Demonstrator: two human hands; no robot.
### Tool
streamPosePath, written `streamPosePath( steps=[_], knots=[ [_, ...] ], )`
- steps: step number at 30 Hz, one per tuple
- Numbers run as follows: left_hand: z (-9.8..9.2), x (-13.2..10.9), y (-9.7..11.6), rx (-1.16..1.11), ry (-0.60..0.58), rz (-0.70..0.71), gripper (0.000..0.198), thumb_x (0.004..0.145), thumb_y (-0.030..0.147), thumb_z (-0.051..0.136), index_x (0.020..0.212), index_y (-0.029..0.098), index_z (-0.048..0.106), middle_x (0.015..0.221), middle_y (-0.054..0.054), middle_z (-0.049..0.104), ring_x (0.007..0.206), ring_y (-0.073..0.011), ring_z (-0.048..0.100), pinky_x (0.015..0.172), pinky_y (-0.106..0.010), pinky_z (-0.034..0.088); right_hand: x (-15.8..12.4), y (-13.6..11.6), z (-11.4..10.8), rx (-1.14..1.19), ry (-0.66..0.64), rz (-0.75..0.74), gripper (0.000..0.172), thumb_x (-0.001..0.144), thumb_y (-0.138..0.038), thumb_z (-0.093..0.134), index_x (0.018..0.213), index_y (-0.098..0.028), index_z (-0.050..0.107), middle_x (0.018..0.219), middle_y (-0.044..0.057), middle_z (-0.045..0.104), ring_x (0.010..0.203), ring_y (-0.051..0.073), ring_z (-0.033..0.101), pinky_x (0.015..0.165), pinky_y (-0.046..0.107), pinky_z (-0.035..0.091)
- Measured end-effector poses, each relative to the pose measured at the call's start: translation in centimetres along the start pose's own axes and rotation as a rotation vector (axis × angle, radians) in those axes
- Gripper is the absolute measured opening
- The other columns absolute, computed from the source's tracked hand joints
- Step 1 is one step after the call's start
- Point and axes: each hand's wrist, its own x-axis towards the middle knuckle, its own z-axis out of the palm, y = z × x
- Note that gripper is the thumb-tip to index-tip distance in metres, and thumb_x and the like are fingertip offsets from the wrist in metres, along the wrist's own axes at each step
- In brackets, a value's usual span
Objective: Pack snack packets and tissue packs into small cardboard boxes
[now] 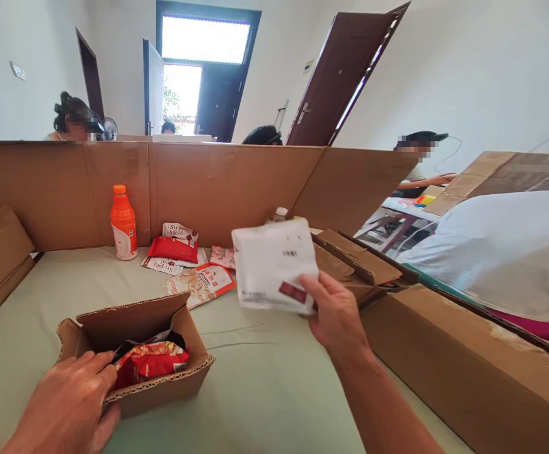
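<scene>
An open cardboard box stands at the lower left of the table. My left hand grips its near left wall, thumb outside and fingers over the rim. Inside lie a red snack packet and a dark packet, partly hidden. Held up over the table, a flat white packet with a dark red label is pinched at its lower right corner by my right hand. Behind it on the table lie an orange-and-white snack pouch, a red packet and white "Super Meal" packets.
An orange bottle stands upright by the cardboard partition. The white packet mostly hides a clear bottle. Cardboard boxes flank the table, one long box on the right. Several people sit beyond the partition; a white-sleeved person is close at right.
</scene>
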Motion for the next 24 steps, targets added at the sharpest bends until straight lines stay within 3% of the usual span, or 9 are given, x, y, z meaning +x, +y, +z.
streamPosePath(
  steps=[3, 6, 10, 14, 17, 20, 22, 24],
  knots=[
    [-0.8, -0.1, 0.8, -0.026, 0.004, -0.018, 0.026, 0.083, 0.019, 0.059, 0.101, 0.018, 0.077, 0.119, -0.015, 0.076, 0.105, -0.0339, 0.073, 0.093, -0.050, 0.058, -1.9, 3.0, -0.6, -0.275, -0.294, 0.220, 0.048, 0.052, -0.062, 0.080, 0.060, -0.021, 0.057, 0.055, 0.000, 0.058, 0.050, 0.016, 0.054, 0.048, 0.029, 0.043],
    [-1.5, -0.3, 1.5, -0.055, -0.031, -0.026, 0.018, 0.082, 0.020, 0.063, 0.094, 0.017, 0.076, 0.105, -0.013, 0.077, 0.098, -0.0304, 0.073, 0.089, -0.045, 0.058, -3.8, 6.6, 0.8, -0.395, -0.563, 0.385, 0.054, 0.052, -0.070, 0.076, 0.053, -0.023, 0.049, 0.050, -0.002, 0.050, 0.048, 0.014, 0.043, 0.048, 0.029, 0.035],
    [-1.9, -0.6, 2.0, -0.057, -0.075, -0.040, 0.015, 0.081, 0.022, 0.064, 0.089, 0.015, 0.075, 0.094, -0.011, 0.076, 0.089, -0.0289, 0.072, 0.083, -0.043, 0.058, -5.6, 8.7, 2.6, -0.391, -0.682, 0.429, 0.058, 0.053, -0.074, 0.074, 0.056, -0.023, 0.046, 0.051, -0.003, 0.047, 0.050, 0.013, 0.039, 0.049, 0.027, 0.031],
    [-1.7, -1.0, 2.2, -0.055, -0.051, -0.032, 0.018, 0.082, 0.020, 0.062, 0.093, 0.014, 0.075, 0.097, -0.012, 0.076, 0.093, -0.0318, 0.072, 0.085, -0.047, 0.057, -5.7, 7.0, 2.8, -0.432, -0.729, 0.410, 0.059, 0.052, -0.075, 0.073, 0.053, -0.023, 0.046, 0.048, -0.004, 0.044, 0.048, 0.011, 0.037, 0.048, 0.026, 0.028],
    [-1.4, -1.0, 1.9, -0.053, -0.036, -0.019, 0.020, 0.083, 0.018, 0.061, 0.097, 0.014, 0.076, 0.103, -0.014, 0.077, 0.098, -0.0330, 0.072, 0.090, -0.049, 0.057, -5.5, 4.2, 2.0, -0.483, -0.605, 0.165, 0.053, 0.061, -0.071, 0.069, 0.050, -0.022, 0.055, 0.051, 0.001, 0.056, 0.051, 0.016, 0.049, 0.049, 0.028, 0.037],
    [-1.2, -0.9, 1.6, -0.047, -0.029, -0.014, 0.020, 0.084, 0.018, 0.061, 0.097, 0.015, 0.076, 0.105, -0.014, 0.077, 0.099, -0.0334, 0.072, 0.089, -0.049, 0.057, -6.4, 0.8, 1.3, -0.451, -0.265, -0.179, 0.033, 0.070, -0.056, 0.074, 0.063, -0.024, 0.073, 0.066, 0.005, 0.073, 0.063, 0.022, 0.064, 0.058, 0.031, 0.050],
    [-1.2, -0.8, 1.6, -0.046, -0.020, -0.008, 0.020, 0.083, 0.018, 0.061, 0.096, 0.015, 0.076, 0.105, -0.014, 0.077, 0.097, -0.0331, 0.072, 0.087, -0.048, 0.057, -7.4, -1.6, 1.6, -0.310, -0.028, -0.365, 0.019, 0.072, -0.044, 0.079, 0.077, -0.025, 0.079, 0.077, 0.004, 0.078, 0.071, 0.024, 0.069, 0.065, 0.034, 0.056],
    [-1.2, -0.7, 1.6, -0.049, -0.018, -0.002, 0.020, 0.082, 0.017, 0.060, 0.095, 0.015, 0.075, 0.103, -0.013, 0.077, 0.095, -0.0329, 0.071, 0.085, -0.048, 0.057, -8.3, -3.8, 2.8, -0.148, 0.058, -0.540, 0.012, 0.076, -0.035, 0.081, 0.083, -0.026, 0.079, 0.080, 0.002, 0.078, 0.073, 0.023, 0.071, 0.066, 0.035, 0.059]
  ],
)
